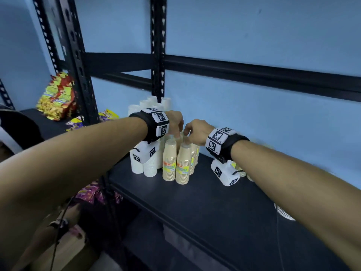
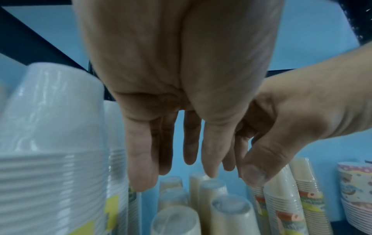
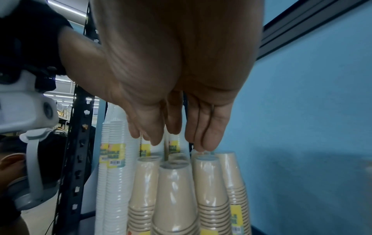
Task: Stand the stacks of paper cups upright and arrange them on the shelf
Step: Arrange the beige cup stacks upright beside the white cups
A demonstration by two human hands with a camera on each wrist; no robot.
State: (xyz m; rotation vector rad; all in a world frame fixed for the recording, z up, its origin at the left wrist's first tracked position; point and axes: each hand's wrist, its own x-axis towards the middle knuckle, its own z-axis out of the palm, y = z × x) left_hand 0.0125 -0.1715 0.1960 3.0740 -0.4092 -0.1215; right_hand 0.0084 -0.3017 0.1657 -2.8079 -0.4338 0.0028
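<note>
Both hands are over the cup cluster at the back left of the shelf point(image 1: 195, 202). Kraft stacks point(image 1: 176, 163) stand upright, bases up, in clear wrap — white stacks point(image 1: 145, 165) stand just behind and to the left, against the black upright point(image 1: 158, 45).

Left hand point(image 1: 174, 122): fingers straight and pointing down, fingertips point(image 2: 144, 178) just above the kraft tops, gripping nothing. Right hand point(image 1: 195, 132): fingers also hang down, relaxed, fingertips point(image 3: 203, 143) at or barely touching the top of a rear kraft stack; contact can't be confirmed. Neither hand holds a stack.

Handling judgement: these stacks look very light, tall and narrow, so they should tip easily with a sideways nudge. The wrap looks glossy, probably slippery. The cups are thin paper and would crush under a hard squeeze.

Best hold is probably mid-height around the nested rims, where the ribbing is stiffest — steadying from the top only suits small straightening pushes.

A patterned stack point(image 2: 354, 194) sits well apart to the right. Snack packets point(image 1: 58, 96) are on the next bay.
</note>
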